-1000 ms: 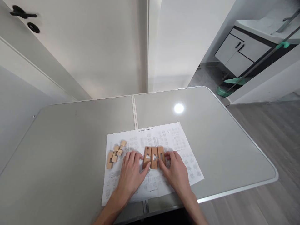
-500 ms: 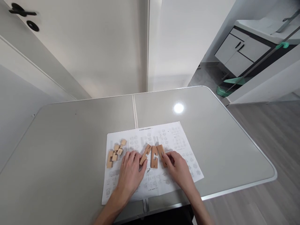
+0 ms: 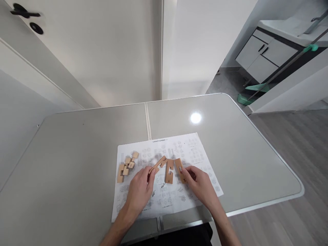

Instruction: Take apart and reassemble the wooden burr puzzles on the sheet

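Note:
My left hand (image 3: 139, 188) pinches the near end of a notched wooden puzzle piece (image 3: 162, 161) between thumb and fingers, and the piece slants up to the right. Beside it a second notched wooden piece (image 3: 168, 172), marked 1, lies upright in view on the printed sheet (image 3: 164, 201). My right hand (image 3: 198, 181) has thumb and fingers closed on a third wooden piece (image 3: 178, 164), marked 2, which leans to the left at its far end. My right fingers cover part of its notched edge. Whether these held pieces touch the paper is hard to tell.
A cluster of interlocking wooden pieces (image 3: 126, 170) sits on the sheet's left side. The grey table (image 3: 243, 164) has a seam down its middle and a metal rim. A door (image 3: 123, 51) and wall stand behind; a sink cabinet (image 3: 266, 54) is at far right.
My left hand has moved slightly left and its piece has tilted flatter, gripped at the near end. The piece at my right hand has shifted a little to the right, away from the middle one.

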Motion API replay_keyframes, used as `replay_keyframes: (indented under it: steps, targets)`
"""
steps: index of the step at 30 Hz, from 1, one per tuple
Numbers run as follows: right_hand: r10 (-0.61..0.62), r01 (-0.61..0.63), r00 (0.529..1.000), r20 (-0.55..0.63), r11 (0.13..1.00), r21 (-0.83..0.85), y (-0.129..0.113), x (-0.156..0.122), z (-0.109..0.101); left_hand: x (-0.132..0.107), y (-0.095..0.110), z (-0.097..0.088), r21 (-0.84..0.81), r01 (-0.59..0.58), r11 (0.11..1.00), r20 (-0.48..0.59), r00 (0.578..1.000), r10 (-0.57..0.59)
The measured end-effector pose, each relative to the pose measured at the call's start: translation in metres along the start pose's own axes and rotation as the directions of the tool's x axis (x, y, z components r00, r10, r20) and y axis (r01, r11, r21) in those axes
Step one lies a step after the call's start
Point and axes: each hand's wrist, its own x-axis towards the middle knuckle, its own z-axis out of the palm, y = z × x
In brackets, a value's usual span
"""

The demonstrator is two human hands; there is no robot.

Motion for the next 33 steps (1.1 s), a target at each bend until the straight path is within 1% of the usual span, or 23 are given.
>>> replay_keyframes:
  steps: [3, 9, 12, 17, 20, 24, 27, 29, 31, 33]
  targets:
    - [-0.032, 0.025, 0.997, -0.069, 0.995, -0.095, 0.004, 0.000, 0.004, 0.001, 0.002, 0.000, -0.019, 0.014, 1.000, -0.002, 1.000, -0.014]
    - [-0.063, 0.036, 0.992, -0.113, 0.974, -0.222, 0.005, -0.003, 0.009, 0.002, 0.003, 0.001, -0.030, 0.011, 0.999, -0.013, 1.000, -0.011]
    - [-0.038, 0.005, 0.991, -0.127, 0.968, -0.253, 0.003, -0.004, 0.009, 0.001, 0.003, 0.001, -0.064, 0.029, 0.997, -0.004, 1.000, -0.030]
    - [-0.031, 0.002, 0.992, -0.124, 0.972, -0.235, 0.003, -0.005, 0.009, 0.001, 0.003, 0.000, -0.181, 0.086, 0.980, 0.064, 0.995, -0.076]
    - [-0.007, -0.004, 0.997, -0.071, 0.986, -0.167, 0.002, -0.005, 0.007, 0.001, 0.003, -0.002, -0.266, 0.113, 0.957, 0.100, 0.991, -0.089]
    - [0.011, -0.010, 1.000, -0.023, 0.999, 0.039, -0.003, -0.004, 0.005, 0.000, 0.005, -0.005, -0.361, 0.145, 0.921, 0.150, 0.984, -0.096]
    - [0.047, -0.052, 0.998, 0.029, 0.973, 0.225, -0.009, -0.005, 0.007, -0.001, 0.010, -0.008, -0.412, 0.166, 0.896, 0.217, 0.973, -0.080]
    - [0.046, -0.069, 0.996, 0.076, 0.944, 0.324, -0.014, -0.007, 0.010, -0.002, 0.014, -0.009, -0.433, 0.181, 0.883, 0.263, 0.962, -0.069]
    - [0.020, -0.053, 0.995, 0.095, 0.931, 0.362, -0.018, -0.009, 0.014, -0.002, 0.018, -0.010, -0.445, 0.190, 0.875, 0.290, 0.955, -0.059]
    - [-0.019, -0.017, 0.996, 0.092, 0.929, 0.371, -0.022, -0.012, 0.017, -0.002, 0.019, -0.009, -0.446, 0.194, 0.874, 0.294, 0.954, -0.061]
